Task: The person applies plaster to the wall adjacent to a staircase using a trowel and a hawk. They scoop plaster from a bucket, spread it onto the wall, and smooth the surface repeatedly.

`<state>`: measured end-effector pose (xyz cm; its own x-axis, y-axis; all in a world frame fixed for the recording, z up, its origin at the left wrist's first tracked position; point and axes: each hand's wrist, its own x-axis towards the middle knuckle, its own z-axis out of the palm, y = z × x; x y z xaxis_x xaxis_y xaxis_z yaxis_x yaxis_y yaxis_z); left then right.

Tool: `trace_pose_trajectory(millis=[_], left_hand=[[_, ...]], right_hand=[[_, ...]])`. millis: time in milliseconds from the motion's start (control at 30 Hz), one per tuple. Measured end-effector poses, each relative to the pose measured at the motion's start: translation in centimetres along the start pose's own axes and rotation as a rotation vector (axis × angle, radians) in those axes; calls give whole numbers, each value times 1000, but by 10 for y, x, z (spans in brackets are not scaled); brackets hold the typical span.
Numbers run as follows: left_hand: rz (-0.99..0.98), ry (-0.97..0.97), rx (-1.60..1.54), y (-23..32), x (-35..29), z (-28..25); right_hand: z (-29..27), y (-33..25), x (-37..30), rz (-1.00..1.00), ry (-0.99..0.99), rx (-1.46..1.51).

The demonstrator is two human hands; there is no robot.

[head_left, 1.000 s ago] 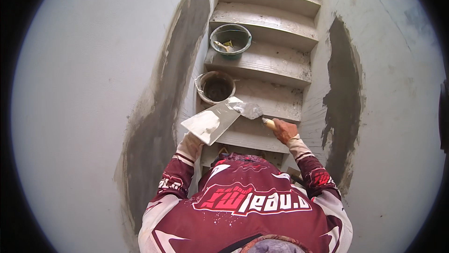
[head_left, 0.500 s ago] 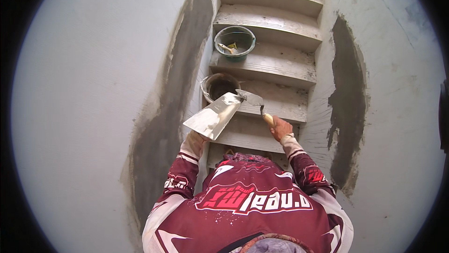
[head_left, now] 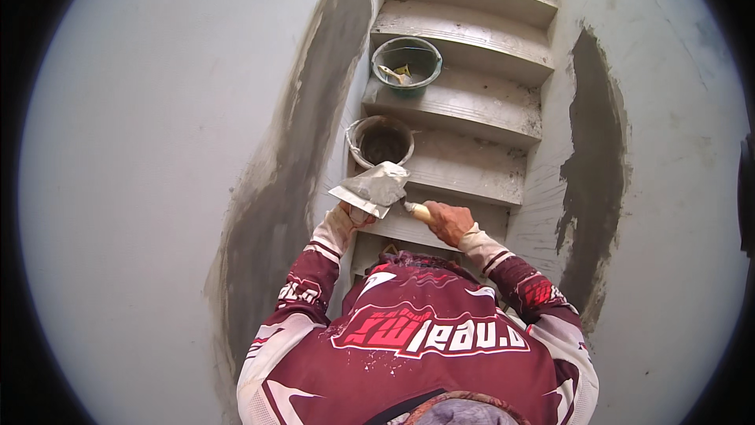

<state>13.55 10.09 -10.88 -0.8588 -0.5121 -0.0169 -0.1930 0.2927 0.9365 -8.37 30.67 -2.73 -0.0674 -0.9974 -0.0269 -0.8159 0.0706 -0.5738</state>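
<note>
My left hand point(head_left: 360, 216) is closed under a pale, wedge-shaped metal hawk point(head_left: 346, 191), which hides most of its fingers. Grey mortar lies smeared on the hawk's face. My right hand point(head_left: 451, 223) grips the light wooden handle of a trowel point(head_left: 421, 211), whose blade end is over the hawk's right side. Where blade ends and mortar begins is hard to make out. Just beyond the hawk, a mortar-crusted bucket point(head_left: 353, 142) stands on a step, dark inside.
On a higher step stands a green bucket point(head_left: 433, 77) with a brush point(head_left: 391, 73) inside. The stairs point(head_left: 472, 161) rise between two pale walls. Dark grey plaster patches mark the left wall point(head_left: 271, 217) and right wall point(head_left: 594, 154).
My right hand has moved left, bringing the trowel from beyond the hawk onto its right side. The hawk has turned and its face now carries grey mortar. The view has shifted slightly.
</note>
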Motion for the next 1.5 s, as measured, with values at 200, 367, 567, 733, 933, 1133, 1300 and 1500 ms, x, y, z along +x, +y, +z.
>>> trace_pose_trajectory(millis=[200,367,567,733,933,1133,1300,1500], left_hand=[[597,212,873,101,-2,-32],[416,185,504,110,-7,-29],[278,78,491,88,-7,-26],[423,185,548,82,-8,-38],[514,261,526,78,-8,-45],[147,157,149,14,1,-41],[-100,98,-118,-25,9,-31],[214,234,245,-1,-1,-36]], right_hand=[[9,57,5,382,52,-30],[10,84,4,344,101,-106],[-1,15,10,37,99,-47],[-12,20,5,180,161,0],[-9,102,-6,359,144,-185],[-10,58,-19,89,157,-104],[-27,-12,-28,-51,152,82],[-10,65,-14,372,193,-79]])
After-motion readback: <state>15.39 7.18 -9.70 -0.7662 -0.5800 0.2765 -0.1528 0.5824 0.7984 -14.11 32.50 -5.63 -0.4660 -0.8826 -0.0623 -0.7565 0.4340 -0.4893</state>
